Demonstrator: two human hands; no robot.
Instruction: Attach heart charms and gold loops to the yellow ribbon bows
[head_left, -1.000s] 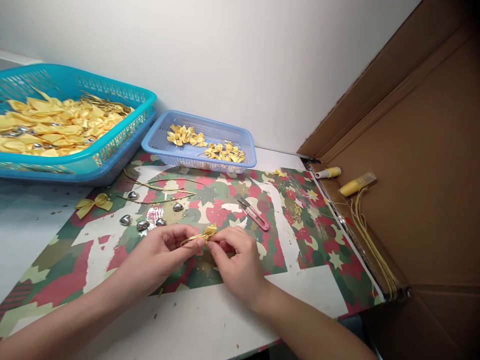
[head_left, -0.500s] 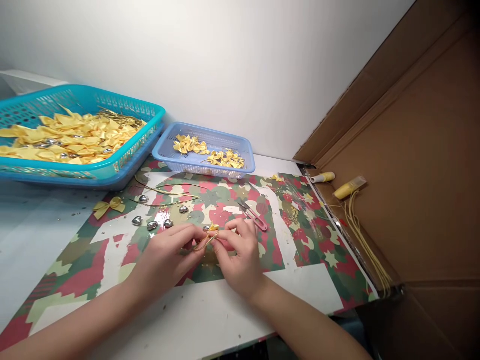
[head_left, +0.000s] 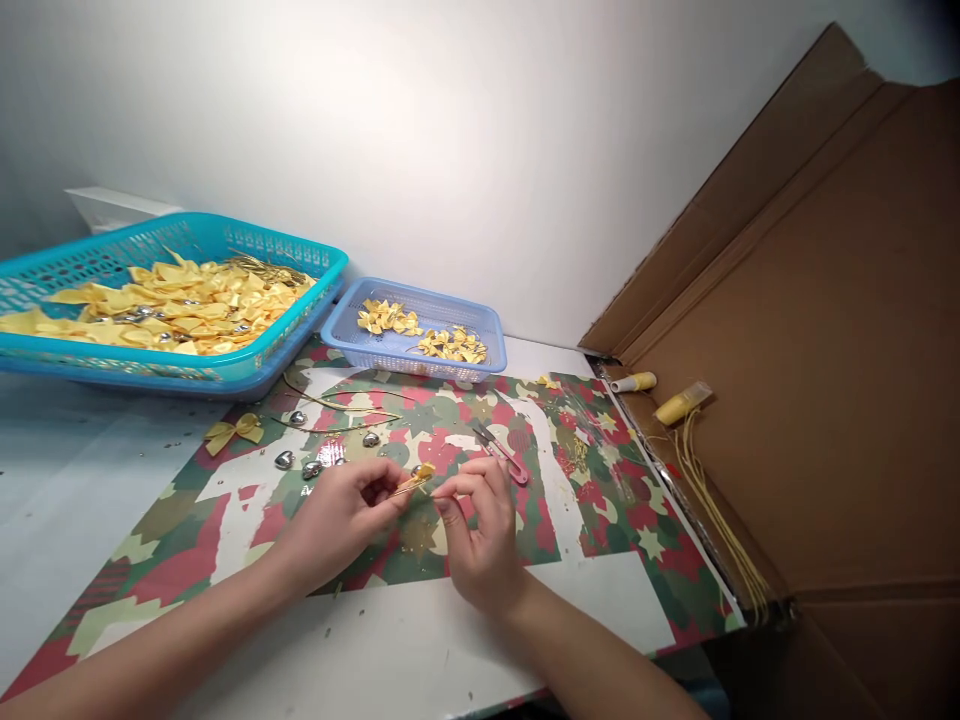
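- White wall (head_left: pixel 465 160) is rising behind a worktop (head_left: pixel 390 640), where a red, green and cream patterned paper sheet (head_left: pixel 525 540) is lying.
- Left hand (head_left: pixel 345 515) is closing narrowly, pinching a small yellow ribbon bow (head_left: pixel 425 471) with gold cord (head_left: pixel 405 488).
- Right hand (head_left: pixel 480 535) is curling, thumb and index finger pinching a thin strand (head_left: pixel 439 497).
- The bow is sitting at the left fingertips, between the hands, above the sheet.
- Pink-handled thread snips (head_left: pixel 517 473) are lying just beyond the right hand.
- Silver heart-shaped pieces (head_left: pixel 283 460) are resting beyond the left hand, which is partly hiding one.
- Turquoise plastic basket (head_left: pixel 300 318) and smaller blue plastic basket (head_left: pixel 420 363), both holding yellow bows, are standing toward the worktop's far edge.
- Brown cardboard (head_left: pixel 810 380) is bordering the right edge.
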